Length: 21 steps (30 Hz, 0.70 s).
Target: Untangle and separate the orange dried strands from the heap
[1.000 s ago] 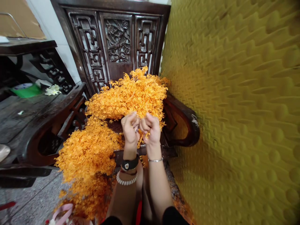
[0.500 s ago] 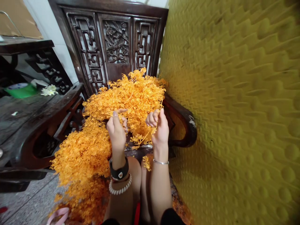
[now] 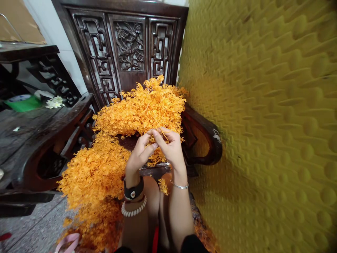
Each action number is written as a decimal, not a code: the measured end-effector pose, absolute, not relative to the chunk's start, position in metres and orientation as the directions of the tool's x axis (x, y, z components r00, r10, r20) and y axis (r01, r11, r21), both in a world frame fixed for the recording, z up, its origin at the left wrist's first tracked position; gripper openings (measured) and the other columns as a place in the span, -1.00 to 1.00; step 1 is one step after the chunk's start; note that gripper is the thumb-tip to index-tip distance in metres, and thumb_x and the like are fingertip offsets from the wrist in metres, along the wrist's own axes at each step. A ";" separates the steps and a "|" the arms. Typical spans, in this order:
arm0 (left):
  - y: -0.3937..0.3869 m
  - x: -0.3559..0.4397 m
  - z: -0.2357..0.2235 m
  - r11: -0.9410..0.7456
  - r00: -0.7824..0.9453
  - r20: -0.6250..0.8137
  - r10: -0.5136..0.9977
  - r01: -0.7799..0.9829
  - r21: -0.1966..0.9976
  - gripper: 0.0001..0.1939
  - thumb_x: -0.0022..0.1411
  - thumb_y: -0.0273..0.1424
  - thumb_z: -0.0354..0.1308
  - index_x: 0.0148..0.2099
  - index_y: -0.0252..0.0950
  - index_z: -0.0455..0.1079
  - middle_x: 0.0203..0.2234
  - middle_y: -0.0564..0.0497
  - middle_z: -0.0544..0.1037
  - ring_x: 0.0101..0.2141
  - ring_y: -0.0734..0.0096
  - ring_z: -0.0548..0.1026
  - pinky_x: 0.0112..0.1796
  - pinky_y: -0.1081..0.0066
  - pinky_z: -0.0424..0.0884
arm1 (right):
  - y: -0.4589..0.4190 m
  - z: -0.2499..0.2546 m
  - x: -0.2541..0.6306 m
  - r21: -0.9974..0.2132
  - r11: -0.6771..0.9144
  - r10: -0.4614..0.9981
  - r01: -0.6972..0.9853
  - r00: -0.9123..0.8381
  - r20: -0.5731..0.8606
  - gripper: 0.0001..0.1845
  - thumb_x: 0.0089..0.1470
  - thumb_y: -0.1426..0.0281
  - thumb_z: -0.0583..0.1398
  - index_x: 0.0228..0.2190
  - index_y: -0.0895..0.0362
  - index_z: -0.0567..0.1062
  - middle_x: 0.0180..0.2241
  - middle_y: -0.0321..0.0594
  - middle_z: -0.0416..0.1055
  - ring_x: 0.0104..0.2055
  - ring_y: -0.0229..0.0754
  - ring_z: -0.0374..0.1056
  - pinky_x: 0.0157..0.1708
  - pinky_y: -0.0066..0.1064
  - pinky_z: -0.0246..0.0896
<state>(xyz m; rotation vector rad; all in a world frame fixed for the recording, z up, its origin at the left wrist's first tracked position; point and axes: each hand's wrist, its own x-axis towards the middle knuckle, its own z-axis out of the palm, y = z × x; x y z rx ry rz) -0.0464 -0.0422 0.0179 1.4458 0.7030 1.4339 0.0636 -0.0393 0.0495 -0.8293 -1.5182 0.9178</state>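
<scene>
The left grip (image 3: pixel 139 154) and right grip (image 3: pixel 170 149) pinch thin, curly orange sprigs (image 3: pixel 139 109) together; a hard tug could snap them.

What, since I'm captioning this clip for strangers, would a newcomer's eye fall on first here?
A big heap of bright orange, finely branched sprigs comes first, piled on a dark carved wooden armchair and spilling down in front of it. Next come the left hand and right hand, meeting among the sprigs at the centre. On the right, a dimpled yellow wall covering fills half the view.
</scene>
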 end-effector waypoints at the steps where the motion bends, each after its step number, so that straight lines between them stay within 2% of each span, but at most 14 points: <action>1: -0.042 -0.045 0.017 -0.393 0.131 0.427 0.895 -0.224 0.892 -0.74 0.10 -0.26 0.14 -0.17 -0.24 0.45 -0.49 0.02 0.42 -0.52 0.44 0.32 -0.38 0.43 0.32 | -0.040 0.051 0.065 -0.896 0.444 0.890 0.008 -0.122 0.439 -0.80 0.06 0.28 0.17 -0.50 0.13 0.47 -0.55 -0.34 0.29 -0.51 -0.35 0.17 -0.50 -0.48 0.07; 4: -0.041 -0.039 0.016 -0.433 0.094 0.464 0.881 -0.239 0.869 -0.61 0.02 -0.13 0.21 -0.16 -0.27 0.45 -0.45 -0.01 0.43 -0.41 0.36 0.38 -0.27 0.39 0.34 | -0.043 0.053 0.069 -0.897 0.441 0.895 0.004 -0.072 0.440 -0.83 0.05 0.29 0.18 -0.41 0.12 0.53 -0.44 -0.26 0.44 -0.38 -0.28 0.33 -0.35 -0.44 0.21; 7: -0.040 -0.028 0.017 -0.464 -0.018 0.477 0.879 -0.270 0.844 -0.59 0.05 -0.02 0.15 -0.27 -0.27 0.43 -0.49 0.01 0.39 -0.43 0.40 0.36 -0.33 0.42 0.32 | -0.046 0.053 0.071 -0.876 0.475 0.880 0.078 -0.057 0.472 -0.83 0.04 0.31 0.19 -0.37 0.12 0.54 -0.37 -0.21 0.49 -0.31 -0.22 0.38 -0.27 -0.41 0.24; 10: -0.038 -0.014 0.022 -0.405 -0.161 0.372 0.914 -0.309 0.860 -0.59 0.19 -0.06 0.02 -0.47 -0.29 0.32 -0.58 0.07 0.28 -0.54 0.52 0.25 -0.47 0.49 0.24 | -0.046 0.049 0.070 -0.836 0.517 0.855 0.186 -0.055 0.516 -0.83 0.05 0.32 0.17 -0.47 0.13 0.49 -0.48 -0.25 0.43 -0.43 -0.26 0.32 -0.40 -0.43 0.18; 12: -0.035 -0.004 0.026 -0.358 -0.220 0.293 0.930 -0.371 0.857 -0.60 0.20 -0.09 0.04 -0.50 -0.31 0.27 -0.60 0.09 0.25 -0.55 0.56 0.22 -0.49 0.51 0.21 | -0.045 0.046 0.066 -0.797 0.532 0.834 0.286 -0.015 0.552 -0.79 0.07 0.33 0.15 -0.55 0.13 0.44 -0.55 -0.28 0.37 -0.51 -0.28 0.25 -0.46 -0.43 0.11; 14: -0.030 0.004 0.029 -0.302 -0.271 0.182 0.945 -0.510 0.805 -0.62 0.17 -0.10 0.08 -0.48 -0.31 0.26 -0.59 0.11 0.24 -0.55 0.58 0.22 -0.49 0.52 0.21 | -0.042 0.042 0.060 -0.758 0.530 0.808 0.380 0.044 0.588 -0.81 0.08 0.34 0.13 -0.51 0.11 0.46 -0.52 -0.25 0.41 -0.50 -0.26 0.28 -0.43 -0.41 0.11; 16: -0.027 0.009 0.030 -0.226 -0.259 0.062 0.964 -0.670 0.707 -0.65 0.16 -0.11 0.08 -0.45 -0.30 0.24 -0.58 0.12 0.24 -0.56 0.60 0.23 -0.49 0.53 0.23 | -0.038 0.038 0.054 -0.745 0.508 0.798 0.432 0.089 0.596 -0.84 0.10 0.32 0.12 -0.39 0.07 0.49 -0.41 -0.22 0.49 -0.42 -0.22 0.34 -0.35 -0.38 0.15; 18: -0.024 0.010 0.029 -0.170 -0.225 -0.004 0.974 -0.747 0.642 -0.67 0.16 -0.13 0.07 -0.45 -0.29 0.22 -0.59 0.14 0.23 -0.58 0.61 0.23 -0.50 0.53 0.24 | -0.035 0.034 0.049 -0.760 0.484 0.812 0.434 0.101 0.575 -0.83 0.10 0.30 0.11 -0.34 0.06 0.50 -0.36 -0.21 0.51 -0.38 -0.21 0.36 -0.32 -0.37 0.17; 21: -0.023 0.005 0.029 -0.188 -0.300 -0.050 0.953 -0.712 0.676 -0.66 0.16 -0.14 0.05 -0.48 -0.28 0.17 -0.65 0.15 0.19 -0.62 0.61 0.21 -0.55 0.52 0.20 | -0.032 0.032 0.041 -0.823 0.477 0.845 0.309 0.098 0.526 -0.82 0.08 0.26 0.14 -0.38 0.08 0.48 -0.42 -0.24 0.47 -0.45 -0.26 0.32 -0.39 -0.41 0.17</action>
